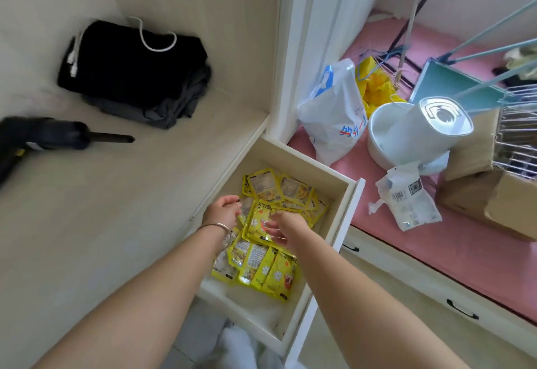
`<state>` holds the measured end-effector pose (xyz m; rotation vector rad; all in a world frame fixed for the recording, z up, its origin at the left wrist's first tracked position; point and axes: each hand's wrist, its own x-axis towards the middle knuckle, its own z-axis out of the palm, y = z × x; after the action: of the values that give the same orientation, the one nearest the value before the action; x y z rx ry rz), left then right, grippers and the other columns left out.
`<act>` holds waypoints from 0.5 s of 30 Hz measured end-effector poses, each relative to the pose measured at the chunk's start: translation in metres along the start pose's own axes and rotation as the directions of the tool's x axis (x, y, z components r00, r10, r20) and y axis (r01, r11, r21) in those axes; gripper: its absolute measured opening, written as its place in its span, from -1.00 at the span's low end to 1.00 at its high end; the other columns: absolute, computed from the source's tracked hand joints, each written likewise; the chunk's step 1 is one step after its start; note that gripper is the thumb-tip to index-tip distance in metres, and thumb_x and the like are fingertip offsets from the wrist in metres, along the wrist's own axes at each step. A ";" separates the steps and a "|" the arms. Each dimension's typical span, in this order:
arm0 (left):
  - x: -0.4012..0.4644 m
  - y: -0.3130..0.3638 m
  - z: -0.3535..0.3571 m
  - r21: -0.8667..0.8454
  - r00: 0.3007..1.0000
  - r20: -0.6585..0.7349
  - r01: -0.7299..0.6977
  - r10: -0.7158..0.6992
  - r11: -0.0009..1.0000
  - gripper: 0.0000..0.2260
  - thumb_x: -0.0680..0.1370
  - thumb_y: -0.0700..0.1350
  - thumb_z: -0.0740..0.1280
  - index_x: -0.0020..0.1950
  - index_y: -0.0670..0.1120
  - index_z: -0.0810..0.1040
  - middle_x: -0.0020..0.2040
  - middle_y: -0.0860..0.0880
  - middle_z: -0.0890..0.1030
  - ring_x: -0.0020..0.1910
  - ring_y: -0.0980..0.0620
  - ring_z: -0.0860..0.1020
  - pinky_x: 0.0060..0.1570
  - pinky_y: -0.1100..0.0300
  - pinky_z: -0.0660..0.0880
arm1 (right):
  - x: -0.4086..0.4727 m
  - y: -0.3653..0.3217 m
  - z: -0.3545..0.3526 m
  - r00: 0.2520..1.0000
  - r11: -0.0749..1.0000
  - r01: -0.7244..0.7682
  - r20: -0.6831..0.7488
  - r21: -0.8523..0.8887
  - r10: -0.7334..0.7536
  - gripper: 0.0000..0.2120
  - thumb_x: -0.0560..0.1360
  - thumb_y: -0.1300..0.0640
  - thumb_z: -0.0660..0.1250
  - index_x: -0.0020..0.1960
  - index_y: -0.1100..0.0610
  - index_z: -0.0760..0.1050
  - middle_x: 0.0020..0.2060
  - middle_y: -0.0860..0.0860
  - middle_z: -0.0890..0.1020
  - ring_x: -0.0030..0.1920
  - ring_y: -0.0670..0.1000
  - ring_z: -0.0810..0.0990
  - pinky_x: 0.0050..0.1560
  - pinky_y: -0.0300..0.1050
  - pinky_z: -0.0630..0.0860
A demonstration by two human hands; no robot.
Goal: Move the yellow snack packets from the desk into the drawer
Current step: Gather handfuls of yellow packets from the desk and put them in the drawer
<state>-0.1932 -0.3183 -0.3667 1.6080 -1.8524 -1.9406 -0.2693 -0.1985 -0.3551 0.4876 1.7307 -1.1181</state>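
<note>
The cream drawer [345, 208] stands pulled out below the desk's right edge. Several yellow snack packets [267, 270] lie in a loose heap inside it. Both my hands are down in the drawer over the heap. My left hand [222, 211], with a bangle on the wrist, has its fingers curled at the edge of a packet near the drawer's left wall. My right hand [286, 227] rests fingers-spread on a yellow packet [258, 220] on top of the pile. No packets are visible on the desk [101, 223].
On the desk lie a folded black and grey pile of clothes [136, 75] with a white cable and a black tool [43, 139] at the left. Right of the drawer, a pink surface holds a white plastic bag [334, 118], a white appliance [412, 133], cardboard boxes and a wire rack.
</note>
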 end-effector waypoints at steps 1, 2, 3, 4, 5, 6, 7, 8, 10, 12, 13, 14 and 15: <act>-0.008 0.002 -0.004 -0.032 1.000 -0.017 -0.007 0.007 0.999 -0.85 0.54 -0.20 0.27 0.07 -0.03 0.53 -0.22 0.05 0.57 -0.20 0.07 0.52 -0.12 0.14 0.47 | -0.006 -0.005 0.004 1.000 1.000 0.016 0.020 -0.003 -0.016 -0.86 0.58 0.20 0.19 -0.14 0.18 0.45 -0.31 0.02 0.53 -0.36 -0.06 0.49 -0.32 -0.21 0.42; -0.014 0.003 -0.007 -0.057 0.999 -0.029 -0.016 0.015 0.998 -0.85 0.54 -0.21 0.27 0.07 -0.03 0.53 -0.21 0.03 0.58 -0.21 0.08 0.52 -0.13 0.15 0.46 | -0.013 -0.009 0.009 0.999 0.999 0.031 0.041 -0.008 -0.031 -0.85 0.58 0.20 0.20 -0.16 0.18 0.45 -0.33 0.02 0.52 -0.37 -0.06 0.49 -0.33 -0.21 0.42; -0.023 0.003 -0.011 -0.085 0.999 -0.049 -0.022 0.018 0.996 -0.84 0.54 -0.22 0.27 0.09 -0.05 0.53 -0.17 0.00 0.59 -0.17 0.06 0.54 -0.11 0.14 0.46 | -0.022 -0.013 0.015 0.996 0.998 0.050 0.069 -0.024 -0.048 -0.82 0.58 0.21 0.19 -0.20 0.17 0.43 -0.35 0.02 0.50 -0.38 -0.05 0.47 -0.33 -0.21 0.42; -0.031 0.002 -0.016 -0.115 0.997 -0.073 -0.028 0.020 0.993 -0.82 0.54 -0.22 0.27 0.12 -0.07 0.54 -0.12 -0.04 0.60 -0.12 0.03 0.55 -0.09 0.13 0.46 | -0.031 -0.015 0.022 0.993 0.996 0.066 0.100 -0.052 -0.061 -0.78 0.58 0.21 0.19 -0.23 0.17 0.42 -0.37 0.01 0.49 -0.39 -0.05 0.46 -0.33 -0.21 0.41; -0.039 0.002 -0.022 -0.147 0.995 -0.100 -0.035 0.020 0.989 -0.80 0.54 -0.23 0.27 0.14 -0.10 0.54 -0.08 -0.07 0.60 -0.10 0.01 0.55 -0.10 0.13 0.46 | -0.039 -0.016 0.030 0.988 0.993 0.089 0.131 -0.084 -0.077 -0.77 0.58 0.21 0.19 -0.25 0.16 0.41 -0.37 0.01 0.49 -0.39 -0.05 0.46 -0.32 -0.20 0.40; -0.047 0.002 -0.029 -0.186 0.991 -0.129 -0.046 0.022 0.982 -0.79 0.54 -0.24 0.27 0.15 -0.12 0.54 -0.07 -0.09 0.59 -0.11 0.02 0.54 -0.15 0.15 0.47 | -0.047 -0.016 0.038 0.982 0.987 0.118 0.163 -0.108 -0.100 -0.78 0.57 0.21 0.19 -0.25 0.16 0.42 -0.37 0.01 0.50 -0.38 -0.05 0.47 -0.32 -0.20 0.41; -0.055 0.002 -0.037 -0.221 0.987 -0.158 -0.056 0.021 0.974 -0.79 0.54 -0.24 0.27 0.16 -0.13 0.54 -0.08 -0.09 0.58 -0.14 0.04 0.54 -0.22 0.19 0.46 | -0.053 -0.015 0.047 0.974 0.981 0.146 0.191 -0.130 -0.120 -0.79 0.57 0.21 0.20 -0.24 0.16 0.43 -0.35 0.01 0.52 -0.37 -0.05 0.49 -0.32 -0.19 0.42; -0.063 0.001 -0.046 -0.248 0.982 -0.189 -0.070 0.022 0.966 -0.80 0.55 -0.24 0.26 0.15 -0.14 0.54 -0.10 -0.09 0.58 -0.17 0.06 0.53 -0.28 0.22 0.43 | -0.059 -0.013 0.057 0.967 0.976 0.166 0.218 -0.143 -0.132 -0.81 0.56 0.20 0.21 -0.23 0.16 0.44 -0.33 0.01 0.54 -0.35 -0.05 0.51 -0.33 -0.20 0.43; -0.080 -0.003 -0.070 -0.284 0.965 -0.260 -0.106 0.030 0.953 -0.79 0.55 -0.24 0.25 0.17 -0.15 0.54 -0.08 -0.10 0.57 -0.14 0.04 0.52 -0.30 0.25 0.41 | -0.072 -0.005 0.077 0.951 0.968 0.188 0.278 -0.165 -0.137 -0.83 0.56 0.19 0.23 -0.21 0.15 0.44 -0.31 0.01 0.55 -0.33 -0.05 0.53 -0.34 -0.20 0.42; -0.097 -0.013 -0.098 -0.321 0.940 -0.342 -0.139 0.022 0.937 -0.78 0.56 -0.24 0.24 0.17 -0.14 0.54 -0.06 -0.09 0.56 -0.11 0.04 0.52 -0.29 0.26 0.42 | -0.088 0.006 0.101 0.929 0.961 0.198 0.350 -0.194 -0.121 -0.84 0.56 0.19 0.22 -0.19 0.13 0.43 -0.29 0.01 0.54 -0.32 -0.05 0.52 -0.32 -0.20 0.42; -0.106 -0.019 -0.113 -0.340 0.926 -0.378 -0.146 0.007 0.929 -0.78 0.56 -0.24 0.23 0.18 -0.13 0.54 -0.04 -0.08 0.56 -0.10 0.04 0.53 -0.27 0.26 0.42 | -0.097 0.013 0.113 0.917 0.954 0.205 0.383 -0.219 -0.109 -0.84 0.57 0.18 0.21 -0.19 0.12 0.44 -0.29 0.01 0.54 -0.32 -0.05 0.51 -0.32 -0.20 0.41; -0.115 -0.027 -0.130 -0.358 0.912 -0.411 -0.153 -0.008 0.921 -0.78 0.56 -0.23 0.23 0.18 -0.13 0.54 -0.03 -0.08 0.56 -0.08 0.03 0.53 -0.26 0.26 0.43 | -0.105 0.020 0.127 0.905 0.943 0.217 0.414 -0.251 -0.098 -0.84 0.57 0.18 0.21 -0.19 0.11 0.44 -0.28 0.01 0.54 -0.31 -0.05 0.51 -0.31 -0.20 0.41; -0.124 -0.036 -0.147 -0.374 0.896 -0.443 -0.161 -0.023 0.914 -0.78 0.56 -0.23 0.23 0.18 -0.13 0.54 -0.01 -0.07 0.57 -0.05 0.02 0.54 -0.25 0.26 0.44 | -0.114 0.028 0.141 0.895 0.930 0.231 0.438 -0.287 -0.087 -0.84 0.57 0.19 0.21 -0.19 0.11 0.45 -0.28 0.02 0.54 -0.31 -0.05 0.51 -0.31 -0.20 0.41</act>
<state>-0.0181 -0.3379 -0.2813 1.6355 -1.2245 -1.6085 -0.1260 -0.2859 -0.2808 -0.1101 1.5473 -0.9322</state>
